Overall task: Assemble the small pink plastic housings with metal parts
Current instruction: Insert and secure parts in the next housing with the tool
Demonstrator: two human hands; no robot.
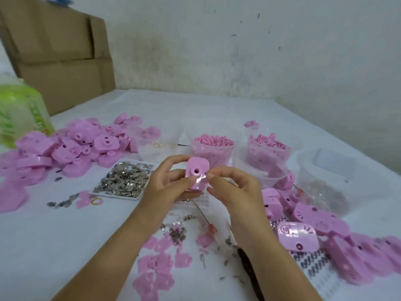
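A small pink plastic housing (197,173) with a round hole in its face is held up over the middle of the table. My left hand (168,185) grips it from the left and below, thumb on its front. My right hand (233,187) has its fingers curled, and its fingertips pinch at the housing's right edge; whatever small piece they hold is too tiny to make out. A white tray of small metal parts (124,180) lies just left of my hands. A heap of pink housings (71,148) covers the table's left side.
Clear cups of pink beads (213,146) and pink bits (268,148) stand behind my hands, another clear tub (325,181) at right. More pink housings (303,227) lie right, flat pink pieces (158,261) and loose metal bits near me. Cardboard boxes (58,51) and a green bag (21,114) sit far left.
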